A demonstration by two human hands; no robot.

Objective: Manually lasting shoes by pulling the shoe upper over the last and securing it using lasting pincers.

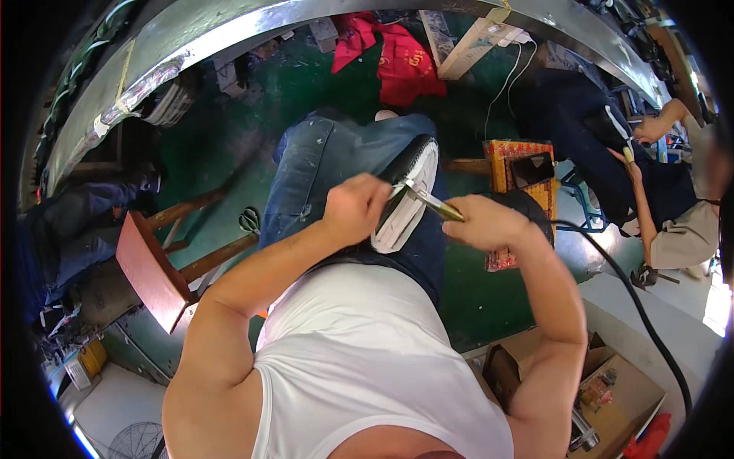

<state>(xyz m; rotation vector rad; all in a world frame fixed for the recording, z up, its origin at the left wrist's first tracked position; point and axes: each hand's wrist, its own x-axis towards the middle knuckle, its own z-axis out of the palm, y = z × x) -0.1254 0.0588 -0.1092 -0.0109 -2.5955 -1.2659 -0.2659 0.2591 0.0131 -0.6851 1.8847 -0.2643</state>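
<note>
A black shoe with a white sole (403, 224) lies sole-up across my jean-clad lap, its toe and heel pointing away and toward me. My left hand (357, 206) is closed at the shoe's left edge, thumb and fingers pinching near a small pale strip. My right hand (487, 222) grips a hand tool (437, 204) with an olive-yellow handle and a flat metal end. That metal end meets the sole about its middle, close to my left fingertips. Its exact kind I cannot make out.
On the right, a phone (532, 170) rests on an orange woven seat (501, 153). A co-worker (677, 229) works there with a similar tool. A wooden stool (153, 268) and scissors (249, 220) are at left. Cardboard boxes (623, 390) stand lower right; a black cable (642, 294) runs past them.
</note>
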